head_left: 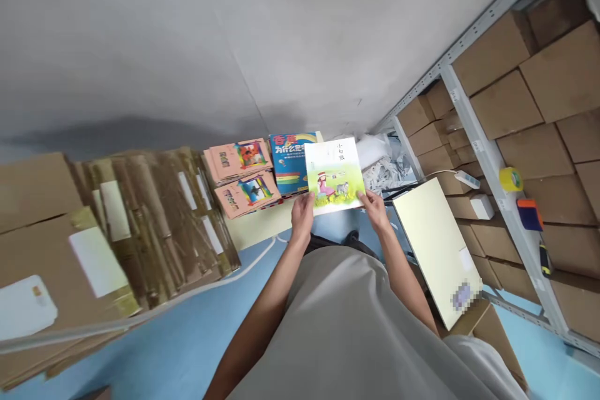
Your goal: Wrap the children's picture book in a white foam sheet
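A children's picture book [334, 169] with a white, yellow and green cover is held up between both hands. My left hand [302, 215] grips its lower left corner. At the lower right corner, my right hand [374, 207] pinches the edge with thumb and fingers. Partly covered by this book, a blue book [288, 165] lies on the pale table [253, 228]. Beside it on the left are two stacks of pink books, a rear stack [229, 159] and a front stack [241, 192].
Flattened cardboard [154, 219] is piled on the left. Grey shelving [478, 131] full of brown boxes [506, 103] stands on the right, carrying yellow tape [510, 179] and a utility knife [544, 258]. A cream-coloured board [434, 244] leans near my right arm. White crumpled packing material [387, 172] lies behind.
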Available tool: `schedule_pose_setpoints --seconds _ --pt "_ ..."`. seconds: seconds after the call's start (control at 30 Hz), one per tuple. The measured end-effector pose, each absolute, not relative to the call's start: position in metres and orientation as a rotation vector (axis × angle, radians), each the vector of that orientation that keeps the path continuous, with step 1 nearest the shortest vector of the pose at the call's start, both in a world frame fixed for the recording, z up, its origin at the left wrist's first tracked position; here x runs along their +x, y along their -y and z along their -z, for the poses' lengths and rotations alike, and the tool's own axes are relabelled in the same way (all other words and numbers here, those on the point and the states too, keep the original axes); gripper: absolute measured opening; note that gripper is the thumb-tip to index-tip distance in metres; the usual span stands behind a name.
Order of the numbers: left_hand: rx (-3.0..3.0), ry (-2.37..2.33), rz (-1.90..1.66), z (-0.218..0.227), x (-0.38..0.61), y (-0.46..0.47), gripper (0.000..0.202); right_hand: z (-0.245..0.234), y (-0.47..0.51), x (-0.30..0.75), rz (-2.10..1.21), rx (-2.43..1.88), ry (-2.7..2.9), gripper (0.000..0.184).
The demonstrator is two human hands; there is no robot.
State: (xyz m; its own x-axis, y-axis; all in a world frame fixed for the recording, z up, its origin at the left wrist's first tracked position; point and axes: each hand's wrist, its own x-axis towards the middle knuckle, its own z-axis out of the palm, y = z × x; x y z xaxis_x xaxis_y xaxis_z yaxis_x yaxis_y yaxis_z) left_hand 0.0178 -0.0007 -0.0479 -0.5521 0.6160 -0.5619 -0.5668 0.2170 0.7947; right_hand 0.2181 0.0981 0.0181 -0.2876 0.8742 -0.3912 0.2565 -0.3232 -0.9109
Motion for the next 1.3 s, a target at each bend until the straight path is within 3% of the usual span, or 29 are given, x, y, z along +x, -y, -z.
schedule_pose_setpoints --seconds 0.3,0.63,0.83,0.97,1.03,1.23,1.3 --pt "0.282 -1.001 -1.208 -0.007 0.163 -0.074 0.08 -0.056 -0.064 0.395 -1.406 -1.485 1.06 0.064" --pt "0.595 -0.999 -0.875 -0.01 0.402 -0.136 0.085 -0.032 -0.028 0.606 -1.081 -1.511 0.744 0.063" --pt "0.68 -0.999 -0.763 -0.025 0.478 -0.134 0.098 -0.019 -0.001 0.667 -0.864 -1.637 0.523 0.069" --pt "0.832 -0.991 -0.758 -0.033 0.502 -0.137 0.087 -0.028 0.004 0.676 -0.525 -1.784 0.562 0.053" --pt "0.922 -1.002 -0.757 -0.035 0.513 -0.136 0.081 -0.036 0.0 0.672 -0.548 -1.728 0.621 0.05" --pt "1.287 -0.927 -0.694 -0.039 0.534 -0.103 0.046 -0.044 -0.026 0.643 -0.731 -1.594 0.598 0.078" --pt "1.475 -0.808 -0.654 -0.04 0.533 -0.094 0.038 -0.042 -0.031 0.642 -0.683 -1.604 0.542 0.075"
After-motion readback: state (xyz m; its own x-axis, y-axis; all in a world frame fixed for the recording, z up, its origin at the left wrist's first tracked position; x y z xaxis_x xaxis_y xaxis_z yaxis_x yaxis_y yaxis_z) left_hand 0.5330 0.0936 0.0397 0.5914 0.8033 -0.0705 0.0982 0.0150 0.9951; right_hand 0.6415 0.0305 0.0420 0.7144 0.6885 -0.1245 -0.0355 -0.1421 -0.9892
